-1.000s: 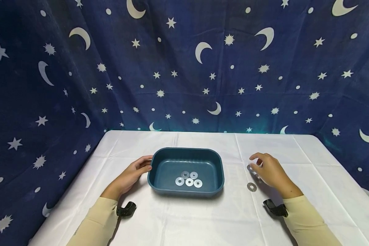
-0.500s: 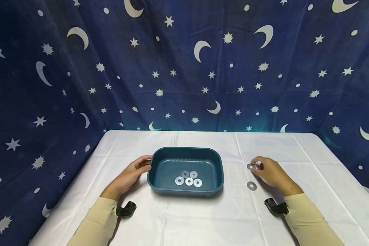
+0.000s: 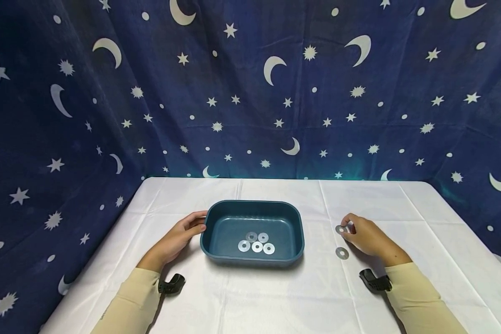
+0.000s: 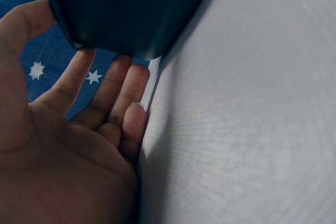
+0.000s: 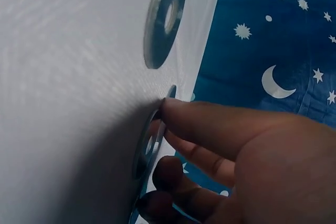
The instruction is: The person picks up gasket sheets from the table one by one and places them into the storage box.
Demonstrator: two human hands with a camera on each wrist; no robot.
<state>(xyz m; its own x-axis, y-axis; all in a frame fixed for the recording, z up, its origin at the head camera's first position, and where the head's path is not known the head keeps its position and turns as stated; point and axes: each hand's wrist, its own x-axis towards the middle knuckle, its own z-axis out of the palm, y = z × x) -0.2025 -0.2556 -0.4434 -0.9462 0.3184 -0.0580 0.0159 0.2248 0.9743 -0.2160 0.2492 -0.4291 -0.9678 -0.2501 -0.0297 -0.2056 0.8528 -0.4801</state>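
Observation:
My left hand (image 3: 176, 239) rests against the left end of a dark teal rectangular bin (image 3: 252, 262), thumb and fingertips touching its outer wall and rim, palm off it in the left wrist view. Inside the bin lie several flat metal washers (image 3: 257, 247), near its front. To the right, my right hand (image 3: 368, 236) pinches at the edge of a washer (image 3: 339, 229) on the cloth with thumb and index finger. The right wrist view shows the washer's ring (image 5: 140, 156) below the thumb, partly hidden by the fingers. A second washer (image 3: 342, 253) lies flat, closer to me.
A white cloth (image 3: 250, 301) covers the table. Behind and at the sides hangs a dark blue curtain (image 3: 250, 116) with moons and stars. Each wrist carries a black camera mount (image 3: 375, 281) on a beige sleeve (image 3: 419, 297).
My right hand has come down onto the far washer, thumb and index finger now meeting at its edge. The left hand and the bin have stayed in place.

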